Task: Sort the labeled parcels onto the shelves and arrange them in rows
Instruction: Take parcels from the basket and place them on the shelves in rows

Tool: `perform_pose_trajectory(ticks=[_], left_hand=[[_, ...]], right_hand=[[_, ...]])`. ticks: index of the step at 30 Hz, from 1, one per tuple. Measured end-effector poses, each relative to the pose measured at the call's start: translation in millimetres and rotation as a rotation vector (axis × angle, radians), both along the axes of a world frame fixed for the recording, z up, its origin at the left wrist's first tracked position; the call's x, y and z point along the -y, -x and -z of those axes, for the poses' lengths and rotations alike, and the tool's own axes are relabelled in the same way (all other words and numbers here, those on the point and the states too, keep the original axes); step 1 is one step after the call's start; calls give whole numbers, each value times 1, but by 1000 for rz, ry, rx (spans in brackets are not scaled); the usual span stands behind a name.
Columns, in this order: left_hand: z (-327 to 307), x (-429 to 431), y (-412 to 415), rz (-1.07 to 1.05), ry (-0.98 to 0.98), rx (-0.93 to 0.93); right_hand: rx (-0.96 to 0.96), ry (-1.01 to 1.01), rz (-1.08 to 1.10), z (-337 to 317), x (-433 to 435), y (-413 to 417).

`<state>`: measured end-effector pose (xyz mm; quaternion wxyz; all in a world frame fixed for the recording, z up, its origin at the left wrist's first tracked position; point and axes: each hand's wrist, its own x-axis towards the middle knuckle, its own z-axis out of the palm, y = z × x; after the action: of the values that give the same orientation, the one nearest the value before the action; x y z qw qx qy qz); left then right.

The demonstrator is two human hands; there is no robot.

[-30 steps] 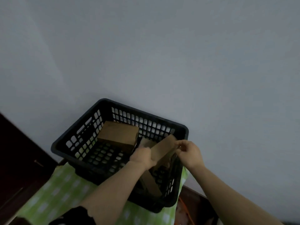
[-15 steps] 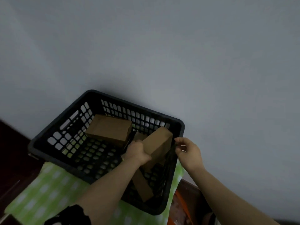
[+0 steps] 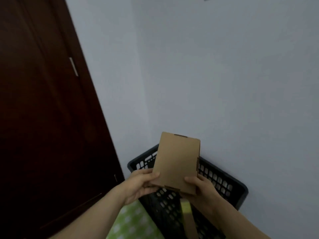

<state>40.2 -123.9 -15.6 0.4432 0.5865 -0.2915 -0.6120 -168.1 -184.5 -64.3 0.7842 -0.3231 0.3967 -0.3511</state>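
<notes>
Pale grey wall (image 3: pixel 207 75) behind, dark wooden door (image 3: pixel 43 118) left. Both hands, left hand (image 3: pixel 138 184) and right hand (image 3: pixel 201 186), grip flat brown cardboard parcel (image 3: pixel 177 161) by lower corners, above black perforated plastic basket (image 3: pixel 222 183). Label not visible. Basket interior mostly hidden; second brown box (image 3: pixel 189 223) partly seen. Green checked cloth (image 3: pixel 131 223) cut off below.

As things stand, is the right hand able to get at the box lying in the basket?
Probably not now: the right hand grips the raised box with the left hand. The other box lies just below in the open basket.

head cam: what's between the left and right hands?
The cardboard parcel: the left hand grips its lower left corner and the right hand its lower right, with the black basket behind. Head view shows it.
</notes>
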Motion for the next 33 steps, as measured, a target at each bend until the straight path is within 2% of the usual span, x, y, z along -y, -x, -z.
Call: perform_pose_trajectory(ticks=[3, 4, 5, 7, 10, 14, 17, 21, 23, 27, 30, 33], left_hand=[[-17, -20, -10, -193, 97, 412], [-27, -27, -9, -253, 147, 517], [-37, -33, -7, -293, 198, 544], [-57, -43, -3, -325, 303, 498], [-78, -58, -6, -329, 352, 338], [-90, -82, -38, -576, 398, 262], [-95, -99, -64, -685, 379, 277], [-96, -120, -90, -766, 381, 216], [-101, -131, -107, -761, 395, 158], [-108, -150, -137, -723, 395, 57], [-108, -157, -151, -654, 397, 54], [-107, -160, -160, -585, 404, 48]], right_hand=[[-167, 221, 91, -22, -10, -34], [-272, 308, 122, -31, -16, -46], [-364, 399, 149, -41, -23, -59], [-412, 590, 158, -57, -38, -85], [-366, 826, 77, -72, -61, -122], [-403, 1165, -55, -87, -95, -154], [-383, 1305, -146, -94, -112, -168], [-416, 1334, -268, -106, -122, -180], [-422, 1318, -206, -109, -119, -182], [-443, 1100, -58, -116, -99, -183], [-410, 915, -96, -125, -93, -190], [-327, 881, -186, -130, -95, -201]])
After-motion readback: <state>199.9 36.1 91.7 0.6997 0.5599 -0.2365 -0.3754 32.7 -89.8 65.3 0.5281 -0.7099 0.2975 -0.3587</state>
